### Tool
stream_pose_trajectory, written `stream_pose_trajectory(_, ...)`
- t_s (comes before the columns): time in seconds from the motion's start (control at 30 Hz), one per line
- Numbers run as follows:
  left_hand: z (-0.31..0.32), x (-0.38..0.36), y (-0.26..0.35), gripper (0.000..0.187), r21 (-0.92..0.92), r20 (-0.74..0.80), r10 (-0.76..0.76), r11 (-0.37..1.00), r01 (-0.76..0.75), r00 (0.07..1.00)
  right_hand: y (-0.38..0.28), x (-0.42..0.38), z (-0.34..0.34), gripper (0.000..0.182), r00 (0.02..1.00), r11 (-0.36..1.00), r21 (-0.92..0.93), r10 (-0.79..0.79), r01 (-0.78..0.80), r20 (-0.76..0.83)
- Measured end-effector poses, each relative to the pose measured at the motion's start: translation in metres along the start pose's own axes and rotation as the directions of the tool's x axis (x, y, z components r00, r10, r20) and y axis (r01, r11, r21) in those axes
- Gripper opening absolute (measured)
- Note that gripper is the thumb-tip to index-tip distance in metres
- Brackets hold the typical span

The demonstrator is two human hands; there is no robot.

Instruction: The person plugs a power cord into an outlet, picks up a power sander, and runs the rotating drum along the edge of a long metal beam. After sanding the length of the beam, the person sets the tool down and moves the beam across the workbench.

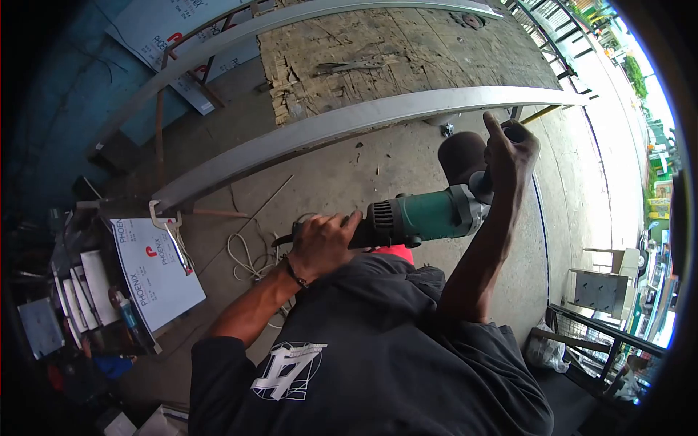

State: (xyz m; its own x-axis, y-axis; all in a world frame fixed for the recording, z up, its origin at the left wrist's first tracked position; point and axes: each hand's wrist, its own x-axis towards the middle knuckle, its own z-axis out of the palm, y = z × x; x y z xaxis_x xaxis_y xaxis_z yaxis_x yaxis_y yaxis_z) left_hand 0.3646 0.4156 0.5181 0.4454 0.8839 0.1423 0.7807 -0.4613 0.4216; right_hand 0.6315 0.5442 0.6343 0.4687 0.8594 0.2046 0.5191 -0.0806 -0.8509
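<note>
Green grinder (429, 216) lies crosswise in front of my chest, held two-handed. Left hand (323, 238): palm down over the grinder's black rear end (363, 231), fingers curled round, closed on it. Right hand (512, 150): fist wrapped about the side handle (480, 187) at the grinder's head, thumb pointing up. Beyond the grinder, pale metal bar (363, 118), apart from it; farther beyond, worn plywood (422, 54). Left of the grinder, loose cord (234, 253) on the floor.
</note>
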Motion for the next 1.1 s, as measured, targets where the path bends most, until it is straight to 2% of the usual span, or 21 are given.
stream_pose_trajectory(0.07, -0.005, 0.008, 0.012, 0.083, -0.003, 0.039, -0.048, 0.999, 0.048, 0.998, 0.009, 0.008, -0.005, 0.034, 1.000, 0.996, 0.094, 0.008, -0.010, 0.025)
stream_pose_trajectory(0.13, -0.010, 0.020, 0.027, 0.086, -0.001, 0.073, -0.081, 0.997, 0.082, 0.994, 0.014, 0.017, -0.008, 0.034, 1.000, 0.997, 0.077, 0.016, -0.016, 0.009)
stream_pose_trajectory(0.2, -0.010, 0.031, 0.038, 0.094, 0.107, 0.133, -0.174, 0.981, 0.160, 0.976, 0.020, 0.024, -0.012, 0.033, 0.999, 0.992, 0.125, -0.021, 0.018, 0.025)
stream_pose_trajectory(0.3, -0.005, 0.044, 0.050, 0.094, 0.103, 0.114, -0.230, 0.970, 0.219, 0.966, 0.024, 0.034, -0.020, 0.033, 0.999, 0.998, 0.042, -0.040, 0.041, -0.006)
stream_pose_trajectory(0.43, 0.016, 0.051, 0.056, 0.092, 0.077, 0.061, -0.189, 0.980, 0.184, 0.980, 0.034, 0.047, -0.030, 0.032, 1.000, 0.997, 0.074, -0.028, 0.028, -0.001)
stream_pose_trajectory(0.5, 0.020, 0.055, 0.060, 0.089, 0.052, -0.060, -0.114, 0.992, 0.117, 0.992, 0.038, 0.052, -0.035, 0.032, 0.999, 0.997, 0.064, -0.039, 0.039, -0.009)
stream_pose_trajectory(0.73, 0.021, 0.071, 0.064, 0.086, 0.016, -0.061, -0.088, 0.996, 0.089, 0.994, 0.049, 0.066, -0.046, 0.033, 1.000, 0.997, 0.079, 0.016, -0.016, 0.008)
stream_pose_trajectory(0.8, 0.019, 0.075, 0.066, 0.091, 0.021, -0.005, -0.095, 0.995, 0.095, 0.995, 0.051, 0.069, -0.046, 0.033, 1.000, 0.999, 0.043, 0.003, -0.004, 0.001)
stream_pose_trajectory(0.9, 0.022, 0.076, 0.066, 0.094, 0.028, 0.044, -0.097, 0.995, 0.096, 0.994, 0.056, 0.073, -0.045, 0.033, 1.000, 0.996, 0.084, -0.009, 0.008, 0.009)
stream_pose_trajectory(1.03, 0.026, 0.081, 0.069, 0.096, 0.026, 0.019, -0.096, 0.995, 0.096, 0.995, 0.060, 0.079, -0.045, 0.034, 1.000, 0.999, 0.052, 0.006, -0.006, -0.008)
stream_pose_trajectory(1.1, 0.028, 0.085, 0.073, 0.096, 0.085, 0.065, -0.172, 0.982, 0.166, 0.983, 0.058, 0.079, -0.046, 0.033, 0.999, 0.997, 0.076, 0.002, -0.004, 0.033)
